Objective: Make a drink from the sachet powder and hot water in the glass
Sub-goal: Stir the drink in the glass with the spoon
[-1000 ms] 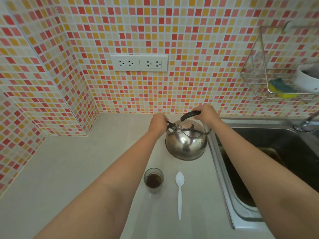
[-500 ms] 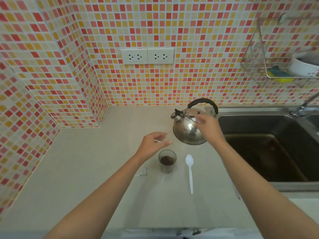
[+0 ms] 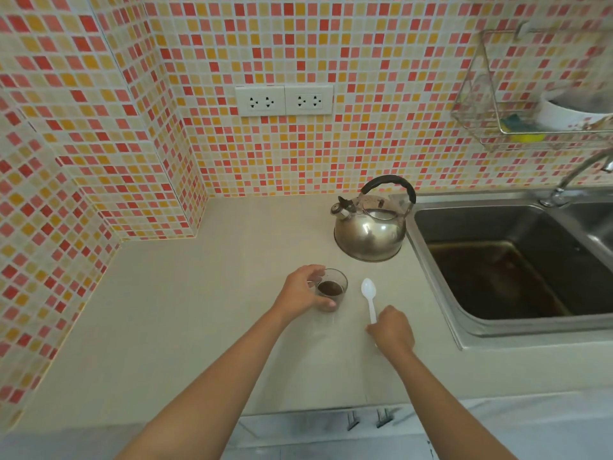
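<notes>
A small clear glass [image 3: 333, 290] with dark brown liquid stands on the beige counter [image 3: 185, 320]. My left hand [image 3: 303, 290] is wrapped around its left side, thumb at the front. A white plastic spoon [image 3: 369, 295] lies just right of the glass, bowl pointing away. My right hand [image 3: 391, 330] is closed over the near end of its handle, which it hides. A steel kettle [image 3: 370, 232] with a black handle stands behind them, untouched. No sachet is visible.
A steel sink [image 3: 517, 260] lies right of the kettle, with a tap [image 3: 577, 175] at its back. A wire rack [image 3: 530, 127] on the tiled wall holds a sponge and a white bowl. Two wall sockets [image 3: 283, 100] sit above the counter.
Both hands left the kettle, which now stands alone. My left hand came down onto the glass and my right hand dropped to the spoon handle. The view pulled back from the counter.
</notes>
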Tool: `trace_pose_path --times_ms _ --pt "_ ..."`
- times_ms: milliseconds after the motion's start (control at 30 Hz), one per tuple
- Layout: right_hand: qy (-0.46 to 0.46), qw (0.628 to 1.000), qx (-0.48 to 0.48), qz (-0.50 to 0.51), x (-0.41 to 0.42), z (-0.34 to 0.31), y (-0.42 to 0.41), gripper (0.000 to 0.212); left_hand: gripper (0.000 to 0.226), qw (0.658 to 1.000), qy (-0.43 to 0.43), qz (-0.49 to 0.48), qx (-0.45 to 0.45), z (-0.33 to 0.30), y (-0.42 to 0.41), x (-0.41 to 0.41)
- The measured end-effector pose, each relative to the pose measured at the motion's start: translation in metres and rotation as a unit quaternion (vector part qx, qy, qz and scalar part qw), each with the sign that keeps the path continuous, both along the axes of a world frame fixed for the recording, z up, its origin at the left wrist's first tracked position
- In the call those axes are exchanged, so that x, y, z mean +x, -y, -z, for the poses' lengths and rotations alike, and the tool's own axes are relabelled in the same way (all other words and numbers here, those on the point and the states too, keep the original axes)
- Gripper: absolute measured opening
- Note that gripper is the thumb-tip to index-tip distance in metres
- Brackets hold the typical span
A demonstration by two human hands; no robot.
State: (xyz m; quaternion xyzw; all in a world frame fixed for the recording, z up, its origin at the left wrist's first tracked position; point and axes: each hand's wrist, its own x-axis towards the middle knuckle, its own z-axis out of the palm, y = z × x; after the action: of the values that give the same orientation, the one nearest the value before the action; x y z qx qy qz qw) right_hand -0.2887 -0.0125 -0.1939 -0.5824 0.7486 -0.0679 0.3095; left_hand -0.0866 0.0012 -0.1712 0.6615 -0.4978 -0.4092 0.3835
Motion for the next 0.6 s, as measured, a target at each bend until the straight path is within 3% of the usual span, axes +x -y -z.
trace_pose_path --times_ms 233,300,400,600 --pt "0.033 0.997 -0.001 0.072 -0.013 0.003 0.007 0.011 0.078 0.998 -0.053 -0.022 0.014 0.006 -0.002 -0.001" --pt "0.105 0.986 -0.062 0.114 -0.018 -0.006 0.011 0.006 0.077 0.998 -0.065 -0.021 0.015 0.008 -0.002 -0.001" --pt "0.277 0.935 -0.164 0.147 -0.026 -0.034 0.016 0.011 0.075 0.997 -0.075 -0.023 0.017 0.009 -0.001 0.000" --pt "0.356 0.890 -0.283 0.017 -0.031 -0.106 0.031 0.008 0.074 0.997 -0.066 -0.014 0.029 0.010 0.002 0.003"
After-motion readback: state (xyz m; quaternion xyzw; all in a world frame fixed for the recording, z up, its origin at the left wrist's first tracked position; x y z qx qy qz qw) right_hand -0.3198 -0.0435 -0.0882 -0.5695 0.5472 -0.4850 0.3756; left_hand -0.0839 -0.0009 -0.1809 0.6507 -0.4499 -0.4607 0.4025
